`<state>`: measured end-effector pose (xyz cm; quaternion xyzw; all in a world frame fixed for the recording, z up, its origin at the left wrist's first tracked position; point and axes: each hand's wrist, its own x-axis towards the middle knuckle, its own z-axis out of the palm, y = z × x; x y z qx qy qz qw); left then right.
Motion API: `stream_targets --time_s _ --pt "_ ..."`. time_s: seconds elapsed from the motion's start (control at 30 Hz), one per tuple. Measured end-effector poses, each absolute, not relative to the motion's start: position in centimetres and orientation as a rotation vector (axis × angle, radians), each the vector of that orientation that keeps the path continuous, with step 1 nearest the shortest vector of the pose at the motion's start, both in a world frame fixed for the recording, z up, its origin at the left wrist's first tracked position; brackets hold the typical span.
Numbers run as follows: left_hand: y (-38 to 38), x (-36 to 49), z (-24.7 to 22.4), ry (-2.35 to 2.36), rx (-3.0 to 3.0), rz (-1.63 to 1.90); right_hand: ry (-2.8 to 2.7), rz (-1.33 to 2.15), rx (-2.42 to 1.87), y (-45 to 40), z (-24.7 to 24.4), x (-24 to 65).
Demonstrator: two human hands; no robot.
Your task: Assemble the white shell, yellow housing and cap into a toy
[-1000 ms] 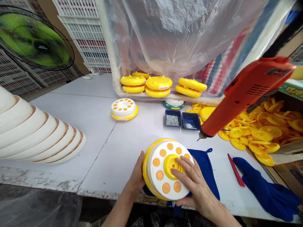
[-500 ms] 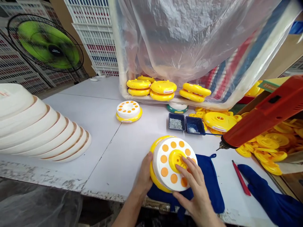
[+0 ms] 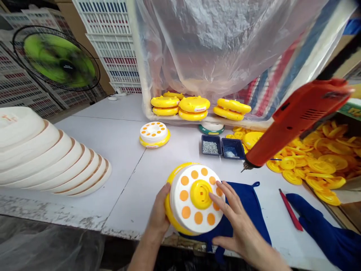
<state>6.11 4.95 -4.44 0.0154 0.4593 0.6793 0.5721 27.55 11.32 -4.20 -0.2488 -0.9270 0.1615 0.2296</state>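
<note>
Gripping the tilted white-and-yellow disc [image 3: 194,209] by its left rim with the left hand [image 3: 159,210], over the blue cloth [image 3: 251,205] near the front edge of the table [image 3: 135,203]; holding the right hand [image 3: 239,222] with loosely spread fingers at the orange-dotted right side, impossible to tell whether touching.

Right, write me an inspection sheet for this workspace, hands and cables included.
Surface: white tabletop, seam visible, front edge worn.
Job's things: yellow-and-white disc, tilted, orange spots on its face; red power driver to the right, tip down.
Clutter: loose yellow parts piled right; red tool beside blue fabric.
Hands: left hand grips the disc's left edge; right hand spread at its right side, contact unclear.
Cables: dark cord at the driver's upper end.
Surroundings: green fan, stacked white crates, clear plastic sheeting.
</note>
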Motion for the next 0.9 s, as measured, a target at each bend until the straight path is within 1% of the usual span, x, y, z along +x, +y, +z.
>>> stream_targets --time_s 0.07,0.1,0.13,0.23,0.27,0.3,0.4,0.43,0.47,0.5,0.6,0.63,0.7,0.77,0.8,0.83,0.87,0.9 --pt "5.1 5.7 -3.9 0.986 0.016 1.404 -2.71 0.452 -0.413 12.3 -3.3 27.9" --pt "5.2 6.0 -3.8 0.969 0.026 1.398 -2.697 0.462 -0.34 12.5 -3.3 27.7" --pt "5.3 6.6 -3.9 0.983 0.049 1.464 -2.642 0.475 -0.321 12.5 -3.7 27.2" --pt "5.5 8.2 -3.9 1.153 0.181 1.823 -2.082 0.468 -0.776 11.6 -5.0 25.9" --pt "5.4 8.2 -3.8 1.194 0.215 1.866 -2.071 0.502 -0.823 11.3 -5.2 25.9" --pt "5.3 7.8 -3.5 1.201 0.226 1.837 -2.165 0.502 -0.759 11.3 -5.0 26.1" --pt "5.1 6.3 -2.6 1.064 0.145 1.506 -2.628 0.4 -0.413 12.2 -3.9 27.5" --pt "5.1 6.2 -2.5 1.022 0.123 1.42 -2.693 0.383 -0.317 12.4 -3.8 27.6" --pt "5.1 6.4 -2.5 1.018 0.118 1.411 -2.678 0.376 -0.296 12.5 -3.9 27.4" --pt "5.1 6.8 -2.6 1.056 0.135 1.477 -2.613 0.4 -0.321 12.3 -4.3 27.0" --pt "5.0 8.3 -3.1 1.317 0.258 1.877 -2.094 0.523 -0.809 11.2 -5.5 25.4" --pt "4.9 8.4 -3.1 1.364 0.308 1.91 -2.067 0.565 -0.827 10.9 -5.5 25.3" --pt "4.8 7.7 -2.7 1.323 0.342 1.804 -2.305 0.604 -0.676 11.2 -4.8 25.8" --pt "4.7 6.8 -2.3 1.185 0.284 1.608 -2.605 0.533 -0.504 12.2 -3.8 26.8" --pt "4.7 6.7 -2.3 1.138 0.25 1.554 -2.651 0.512 -0.404 12.6 -3.6 27.0" --pt "4.7 6.9 -2.4 1.131 0.232 1.549 -2.622 0.51 -0.35 12.7 -3.8 26.9" --pt "4.6 7.5 -2.7 1.174 0.243 1.616 -2.523 0.533 -0.394 12.7 -4.3 26.6" --pt "4.6 8.4 -3.0 1.272 0.283 1.757 -2.318 0.556 -0.55 12.4 -5.0 25.9"
